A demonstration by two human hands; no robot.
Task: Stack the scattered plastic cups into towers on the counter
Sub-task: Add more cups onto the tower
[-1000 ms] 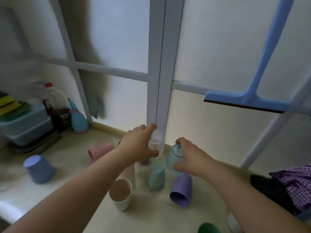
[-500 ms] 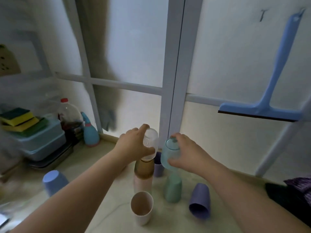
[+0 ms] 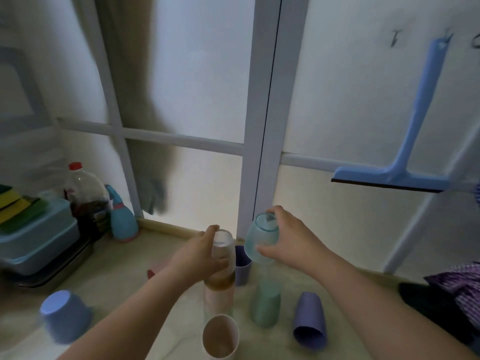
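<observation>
My left hand (image 3: 200,258) grips a clear cup (image 3: 222,245), upside down on top of a brown cup (image 3: 219,281) and a pink cup (image 3: 218,298) that form a tower. My right hand (image 3: 288,240) holds a pale teal cup (image 3: 261,237) upside down, just above a green cup (image 3: 266,305) standing inverted on the counter (image 3: 135,289). A purple cup (image 3: 242,266) stands upright behind the tower. A white cup (image 3: 220,336) stands open in front, a purple cup (image 3: 310,323) lies to the right, and a blue cup (image 3: 65,315) sits inverted at the left.
A pink cup (image 3: 153,271) lies half hidden behind my left arm. At the left stand a blue tub (image 3: 36,240) with sponges, a bottle (image 3: 85,193) and a blue spray bottle (image 3: 122,216). A blue squeegee (image 3: 405,157) hangs on the window. Checked cloth (image 3: 459,287) lies at right.
The view has tilted upward. My left hand has brought the clear cup down onto the brown cup of the tower. My right hand keeps the teal cup raised above the green one.
</observation>
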